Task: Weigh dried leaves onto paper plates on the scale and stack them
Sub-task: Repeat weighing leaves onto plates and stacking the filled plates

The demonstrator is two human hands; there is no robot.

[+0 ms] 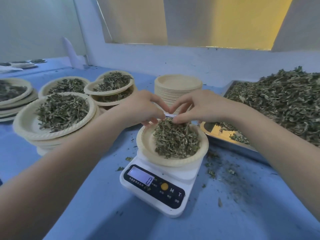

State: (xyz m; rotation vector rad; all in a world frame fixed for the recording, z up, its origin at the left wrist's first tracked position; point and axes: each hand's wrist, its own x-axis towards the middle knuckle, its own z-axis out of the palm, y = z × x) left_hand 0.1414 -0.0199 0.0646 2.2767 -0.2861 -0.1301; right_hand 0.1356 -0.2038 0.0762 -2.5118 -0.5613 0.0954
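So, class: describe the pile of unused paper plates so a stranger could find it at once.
Start at the white scale in the middle of the blue table. Look past both hands to the tall stack of paper plates by the wall. Unlike the plates on the left, its top plate holds no leaves.

blue table top (86, 196) | white wall (155, 58) behind | yellow-lit panel (242, 21) above | white wedge-shaped object (71, 52) far left
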